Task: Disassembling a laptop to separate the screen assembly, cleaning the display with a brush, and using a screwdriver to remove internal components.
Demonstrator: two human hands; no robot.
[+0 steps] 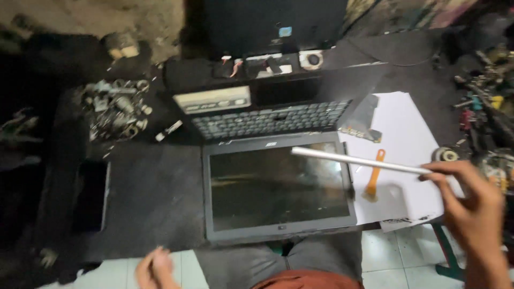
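Head view
Right hand (474,206): raised at the right edge, fingertips pinched on 1 end of a thin white rod (358,160).
White rod: slanting left and slightly up, its free end above the laptop screen (278,187).
Laptop: opened flat on the dark worktop (152,198), screen panel nearest, keyboard (270,120) beyond.
Left hand (155,270): low at the bottom edge, just left of the grey-clad knee, fingers curled; cannot tell whether anything held.
White sheet (407,139): right of the laptop, bearing an orange pry tool (373,179).
Metal parts pile (115,109): far left, well apart from both hands.
Dark phone (91,195): flat, left of the laptop.
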